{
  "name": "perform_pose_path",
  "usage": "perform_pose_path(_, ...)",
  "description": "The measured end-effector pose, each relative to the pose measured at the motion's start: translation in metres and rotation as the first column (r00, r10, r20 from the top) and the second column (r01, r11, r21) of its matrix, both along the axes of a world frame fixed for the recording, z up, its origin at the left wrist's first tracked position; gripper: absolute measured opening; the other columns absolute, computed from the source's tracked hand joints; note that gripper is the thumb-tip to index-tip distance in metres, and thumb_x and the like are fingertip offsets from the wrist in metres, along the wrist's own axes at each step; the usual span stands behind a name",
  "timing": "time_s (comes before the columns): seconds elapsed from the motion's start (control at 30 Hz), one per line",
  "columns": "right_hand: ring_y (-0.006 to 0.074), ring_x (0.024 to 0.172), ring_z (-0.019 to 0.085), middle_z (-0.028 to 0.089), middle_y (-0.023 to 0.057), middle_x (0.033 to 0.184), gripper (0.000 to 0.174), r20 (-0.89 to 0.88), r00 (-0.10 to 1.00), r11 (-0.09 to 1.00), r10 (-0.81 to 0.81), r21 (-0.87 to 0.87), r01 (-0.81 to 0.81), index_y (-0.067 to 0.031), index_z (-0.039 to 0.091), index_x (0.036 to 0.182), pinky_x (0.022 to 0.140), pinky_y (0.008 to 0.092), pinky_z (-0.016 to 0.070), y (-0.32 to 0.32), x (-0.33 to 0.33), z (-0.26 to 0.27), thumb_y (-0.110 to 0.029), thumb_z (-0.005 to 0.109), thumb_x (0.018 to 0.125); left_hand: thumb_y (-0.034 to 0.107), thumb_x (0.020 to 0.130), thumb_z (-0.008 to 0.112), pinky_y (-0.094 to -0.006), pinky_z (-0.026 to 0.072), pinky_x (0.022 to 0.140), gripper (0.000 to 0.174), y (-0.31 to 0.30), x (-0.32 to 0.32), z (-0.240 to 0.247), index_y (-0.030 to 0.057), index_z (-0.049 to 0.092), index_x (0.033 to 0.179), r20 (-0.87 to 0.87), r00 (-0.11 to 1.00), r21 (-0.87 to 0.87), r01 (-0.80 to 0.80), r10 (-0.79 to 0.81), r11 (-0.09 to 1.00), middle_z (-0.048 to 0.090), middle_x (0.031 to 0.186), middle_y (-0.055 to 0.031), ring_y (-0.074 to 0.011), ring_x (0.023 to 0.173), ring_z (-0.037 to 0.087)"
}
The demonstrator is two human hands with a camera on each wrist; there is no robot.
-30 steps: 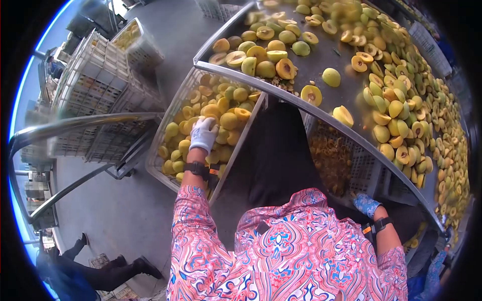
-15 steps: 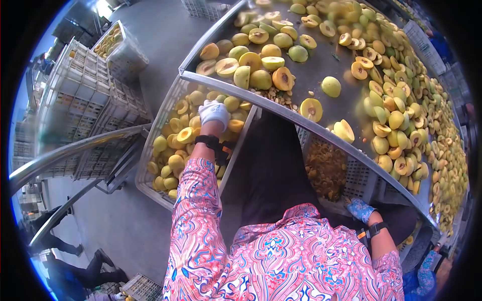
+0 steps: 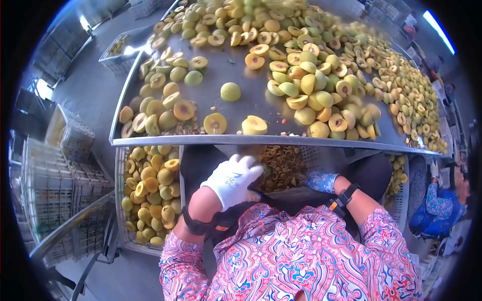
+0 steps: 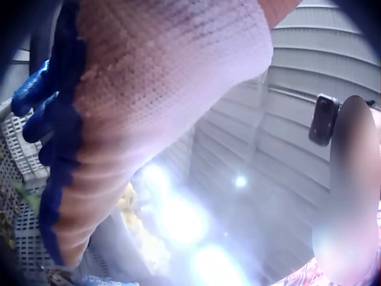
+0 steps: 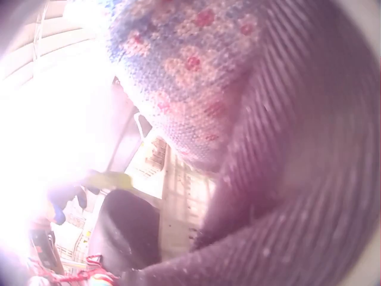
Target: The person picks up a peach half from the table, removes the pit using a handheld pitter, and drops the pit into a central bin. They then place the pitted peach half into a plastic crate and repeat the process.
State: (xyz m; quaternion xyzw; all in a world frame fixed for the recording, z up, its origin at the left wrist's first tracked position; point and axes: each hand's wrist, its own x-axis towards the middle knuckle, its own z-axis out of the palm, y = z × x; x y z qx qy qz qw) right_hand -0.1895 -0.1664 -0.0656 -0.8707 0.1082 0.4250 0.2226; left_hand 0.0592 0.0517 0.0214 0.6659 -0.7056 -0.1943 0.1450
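Observation:
In the head view my left hand (image 3: 232,181), in a white glove, is in front of my lap, just below the table's metal edge (image 3: 271,139). Its blue-coated fingers (image 4: 37,92) bend loosely away from the thumb in the left wrist view, and nothing shows between them. My right hand (image 3: 321,181), in a blue floral glove, stays low beside a crate of brown-orange scraps (image 3: 283,168). Its dark ribbed palm side (image 5: 309,179) fills much of the right wrist view. The right fingertips are hidden, so I cannot tell what they hold.
Halved yellow-green peach-like fruit (image 3: 314,83) is heaped over the metal table (image 3: 196,108). A crate of such fruit (image 3: 150,188) stands at my left, beside stacked crates (image 3: 55,185) and a metal rail (image 3: 75,220). Another person (image 3: 439,208) sits at the right.
My left hand has left the fruit crate at the left and come back in front of my lap. The head view has turned right. My right hand remains low by the scraps.

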Motion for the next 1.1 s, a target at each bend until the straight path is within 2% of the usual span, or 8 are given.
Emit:
perform_pose_path(0.13,0.0395,0.111,0.056,0.056,0.025,0.121,0.043,0.164,0.967,0.981,-0.194,0.058,0.187,-0.0071,0.053,0.129,0.093,0.0453,0.0445,-0.002,-0.032,-0.007,-0.033,0.038,0.098,0.027,0.076,0.073,-0.0422,0.0484,0.084,0.032,-0.053,0.012,0.033,0.0068,0.068,0.099,-0.128,0.978,0.154,0.186,-0.167,0.97,0.064,0.101,-0.0124,-0.0328,0.097,0.06)
perform_pose_path(0.23,0.0403,0.105,0.059,0.06,0.0241,0.117,0.041,0.183,0.945,0.963,-0.271,0.057,0.264,-0.0096,0.055,0.126,0.09,0.0465,0.0462,0.002,-0.04,-0.006,-0.035,0.039,0.098,0.02,0.079,0.069,-0.0387,0.0515,0.076,0.023,-0.116,0.029,0.045,0.0051,0.069,0.097,-0.09,0.996,-0.132,0.011,-0.023,0.991,0.067,0.093,-0.0142,-0.0324,0.087,0.065)
perform_pose_path(0.33,0.0433,0.1,0.06,0.064,0.0261,0.107,0.044,0.169,0.869,0.885,-0.466,0.104,0.454,-0.0017,0.059,0.114,0.088,0.0478,0.0466,0.001,-0.041,-0.007,-0.038,0.05,0.092,0.029,0.089,0.062,-0.0404,0.0483,0.087,0.034,-0.198,0.045,0.036,0.0076,0.064,0.116,0.014,0.979,-0.218,-0.197,0.204,0.956,0.066,0.105,-0.016,-0.033,0.099,0.062)
perform_pose_path(0.5,0.0419,0.093,0.062,0.063,0.0246,0.103,0.041,0.363,0.86,0.933,-0.36,0.129,0.336,-0.0092,0.056,0.122,0.083,0.0493,0.0475,-0.002,-0.046,-0.007,-0.038,0.047,0.095,0.043,0.092,0.055,-0.0434,0.0381,0.104,0.048,-0.307,0.009,0.005,0.0171,0.053,0.132,0.11,0.981,-0.23,-0.132,0.161,0.964,0.045,0.138,-0.0172,-0.0382,0.125,0.045)
perform_pose_path(0.8,0.0409,0.102,0.06,0.058,0.0238,0.115,0.042,0.379,0.872,0.948,-0.31,0.191,0.254,-0.011,0.057,0.127,0.089,0.0469,0.0467,0.002,-0.053,0.007,-0.034,0.043,0.095,0.035,0.088,0.063,-0.0418,0.0363,0.107,0.048,-0.24,0.01,0.045,0.0159,0.055,0.132,0.268,0.962,0.206,-0.105,0.047,0.973,0.039,0.143,-0.0213,-0.0367,0.129,0.043)
perform_pose_path(0.9,0.0399,0.105,0.059,0.057,0.0241,0.119,0.043,0.392,0.87,0.946,-0.3,0.242,0.217,-0.0119,0.054,0.131,0.091,0.0468,0.0459,0.001,-0.051,0.003,-0.033,0.042,0.095,0.032,0.085,0.066,-0.0389,0.046,0.095,0.045,-0.239,0.062,0.03,0.0147,0.059,0.126,-0.099,0.995,-0.001,-0.021,0.021,1.0,0.057,0.122,-0.0151,-0.0343,0.107,0.057)
perform_pose_path(0.97,0.0397,0.106,0.059,0.056,0.0241,0.122,0.044,0.418,0.857,0.945,-0.301,0.249,0.211,-0.0125,0.051,0.134,0.093,0.0463,0.0454,0.001,-0.051,0.003,-0.033,0.041,0.096,0.033,0.087,0.065,-0.0365,0.0479,0.09,0.045,-0.26,0.103,0.013,0.0104,0.059,0.126,-0.16,0.875,-0.087,-0.474,0.457,0.876,0.065,0.114,-0.0166,-0.0325,0.101,0.062)
perform_pose_path(1.1,0.0388,0.108,0.058,0.053,0.0229,0.128,0.047,0.429,0.848,0.944,-0.31,0.242,0.223,-0.0141,0.047,0.139,0.095,0.0456,0.0445,0.001,-0.05,0.004,-0.034,0.038,0.097,0.043,0.083,0.066,-0.0388,0.0474,0.092,0.057,-0.295,0.156,-0.036,0.0094,0.055,0.128,0.165,0.753,-0.017,-0.644,0.637,0.765,0.065,0.114,-0.0182,-0.0376,0.106,0.061)
